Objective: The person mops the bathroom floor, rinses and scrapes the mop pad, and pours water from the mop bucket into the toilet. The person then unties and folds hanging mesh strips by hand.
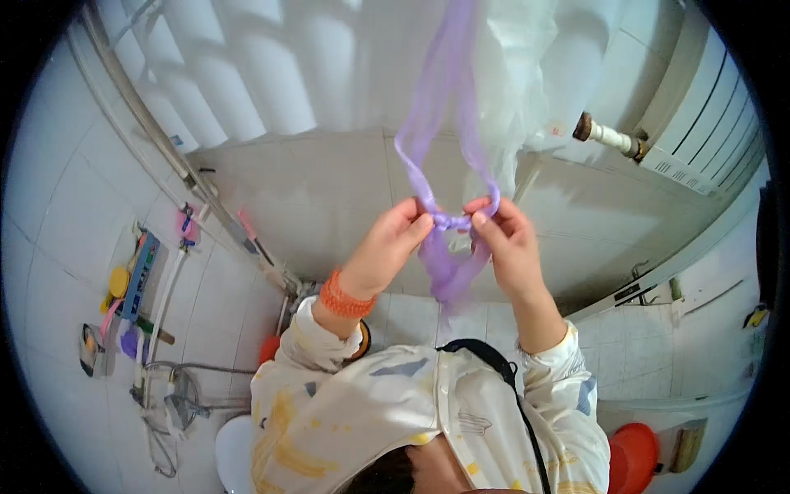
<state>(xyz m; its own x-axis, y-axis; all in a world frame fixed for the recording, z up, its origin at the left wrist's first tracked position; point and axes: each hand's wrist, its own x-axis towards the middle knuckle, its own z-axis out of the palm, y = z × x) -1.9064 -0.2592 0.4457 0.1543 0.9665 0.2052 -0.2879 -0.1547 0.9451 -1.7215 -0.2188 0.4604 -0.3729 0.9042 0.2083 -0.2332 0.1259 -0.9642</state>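
A sheer purple ribbon (471, 82) hangs down from above in a long loop, with a knot (444, 222) at its lower end. My left hand (397, 240) pinches the ribbon just left of the knot, and an orange band (344, 296) circles that wrist. On the other side, my right hand (506, 235) grips it between thumb and fingers. Loose purple material dangles below the knot, blurred at its lowest tip. Behind the ribbon hangs thin translucent white sheeting (514, 74); whether the ribbon touches it I cannot tell.
White rounded panels (271, 74) line the top. A white pipe stub (611, 138) with rusty ends juts out at right beside a slatted white unit (708, 115). Along the left wall are a blue rack (138, 276) and a shower hose (214, 368). A red basin (634, 457) stands lower right.
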